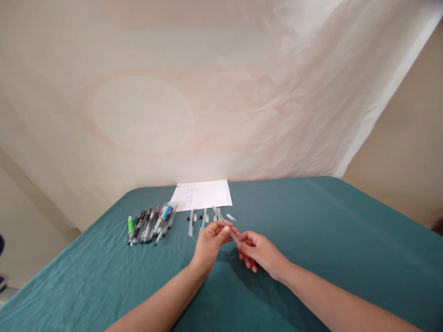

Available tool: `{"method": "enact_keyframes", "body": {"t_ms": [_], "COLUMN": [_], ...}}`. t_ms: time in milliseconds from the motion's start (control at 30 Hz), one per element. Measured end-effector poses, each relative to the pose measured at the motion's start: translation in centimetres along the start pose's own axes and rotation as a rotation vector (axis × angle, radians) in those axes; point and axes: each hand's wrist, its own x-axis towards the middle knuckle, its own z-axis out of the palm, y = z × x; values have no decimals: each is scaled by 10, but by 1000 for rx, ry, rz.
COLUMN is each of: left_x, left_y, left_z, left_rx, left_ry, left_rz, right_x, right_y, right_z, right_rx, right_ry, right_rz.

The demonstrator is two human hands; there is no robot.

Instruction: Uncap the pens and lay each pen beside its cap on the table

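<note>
A slim translucent pen barrel [220, 215] is held at a slant above the table, its far end pointing up and to the left. My left hand [209, 242] is closed, pinching the barrel around its middle between thumb and fingers. At the near, lower end, my right hand [258, 251] is closed with thumb and index finger on the barrel, its other fingers curled below. Just beyond my left hand lie clear pen barrels [191, 223] in a row, with small dark and clear parts beside them. A small clear cap-like piece [231, 217] lies to the right of the row.
A pile of pens [148, 225], mostly black and clear, lies on the left, with a green-topped one [130, 225] at its edge. A white sheet of paper [204, 196] with handwriting lies at the back of the green-covered table [328, 240]. Behind hangs a pale cloth [242, 106].
</note>
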Motion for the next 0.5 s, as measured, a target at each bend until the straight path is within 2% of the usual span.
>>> {"method": "enact_keyframes", "body": {"t_ms": [300,367,500], "left_x": [0,4,16], "left_y": [4,7,15], "left_z": [2,-4,-25], "left_rx": [38,40,21], "left_ry": [45,117,341], "left_rz": [15,47,142], "right_x": [1,1,-1], "right_y": [1,1,-4], "right_z": [-1,-5,-17], "right_rx": [-68,-138,-311], "right_ry": [25,27,24], "right_rz": [26,40,86]}}
